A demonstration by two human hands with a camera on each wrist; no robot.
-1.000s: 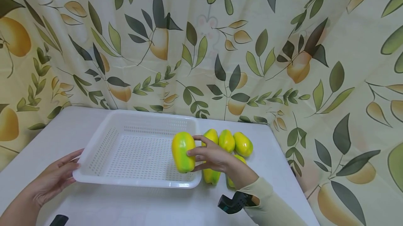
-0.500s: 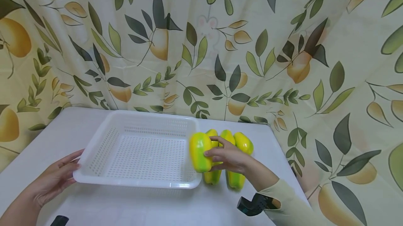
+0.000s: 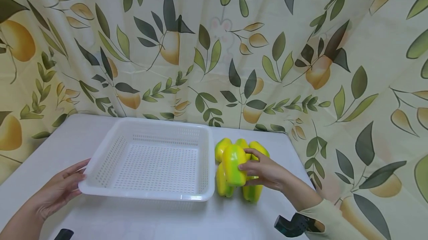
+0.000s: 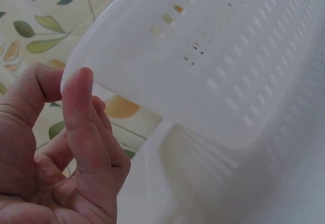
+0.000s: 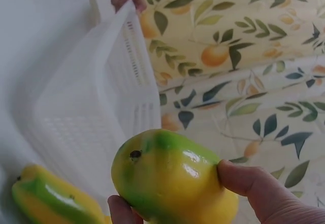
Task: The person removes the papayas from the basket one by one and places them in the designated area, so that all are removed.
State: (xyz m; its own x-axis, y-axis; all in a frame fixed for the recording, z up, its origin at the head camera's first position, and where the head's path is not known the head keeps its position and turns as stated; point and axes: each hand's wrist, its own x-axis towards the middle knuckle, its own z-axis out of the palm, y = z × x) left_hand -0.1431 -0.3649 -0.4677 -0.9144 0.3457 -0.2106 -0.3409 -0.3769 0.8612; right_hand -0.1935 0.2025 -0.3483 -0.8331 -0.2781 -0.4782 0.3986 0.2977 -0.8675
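My right hand (image 3: 265,169) grips a yellow-and-green papaya (image 3: 233,165), thumb on one side and fingers on the other. It is held over several similar papayas (image 3: 252,194) on the table, partly covering them in the head view. The right wrist view shows the held papaya (image 5: 170,178) close up, with a dark spot at its end. At the left, my left hand (image 3: 61,188) pinches the rim of a white perforated plastic basket (image 3: 143,194). In the left wrist view, the thumb and fingers meet at the basket's corner rim (image 4: 81,66). Nothing lies inside the basket.
The papayas stand in a group just right of the basket, near its side wall. A white-covered table (image 3: 133,219) lies under everything. Behind it hangs a curtain (image 3: 214,46) printed with fruit and leaves. A dark wrist camera (image 3: 294,225) sits on the right sleeve.
My right hand has carried the papaya rightward, from over the basket's right side to over the papaya group. The left hand and the basket have stayed in place.
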